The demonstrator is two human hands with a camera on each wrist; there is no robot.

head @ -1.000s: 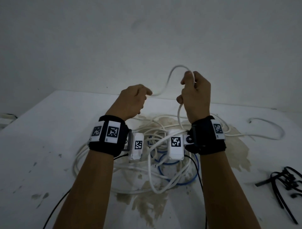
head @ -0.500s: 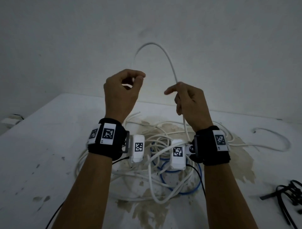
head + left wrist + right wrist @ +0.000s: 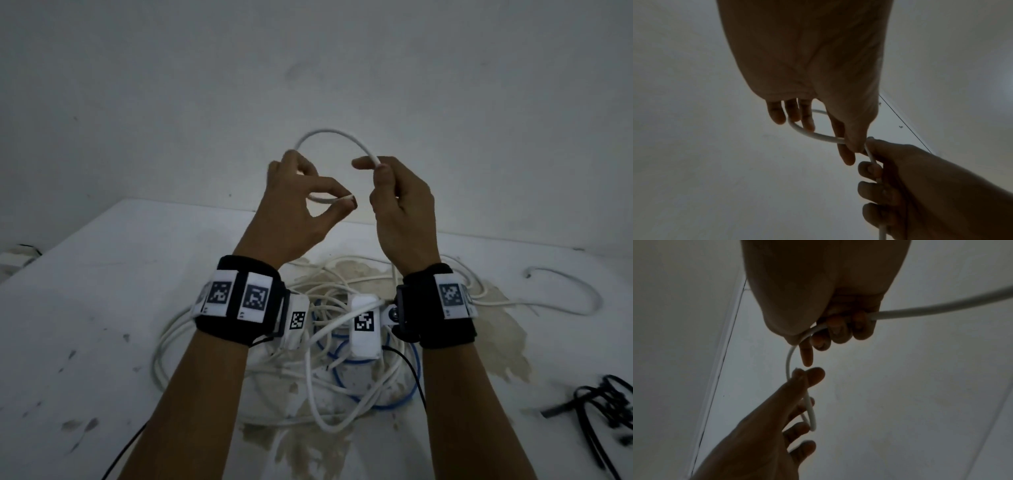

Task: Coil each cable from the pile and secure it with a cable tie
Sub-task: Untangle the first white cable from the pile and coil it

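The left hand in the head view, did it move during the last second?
Yes. The left hand went up and to the right: earlier it hung before the table's far edge, now its fingers rise above that edge.

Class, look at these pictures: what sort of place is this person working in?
Probably a plain indoor workroom: a stained white table against a bare wall, with a pile of cables and black cable ties.

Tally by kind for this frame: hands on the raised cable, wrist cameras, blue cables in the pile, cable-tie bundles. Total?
Hands holding the raised white cable: 2, left hand and right hand
Wrist cameras: 2
Blue cable: 1
Black cable-tie bundle: 1
Total: 6
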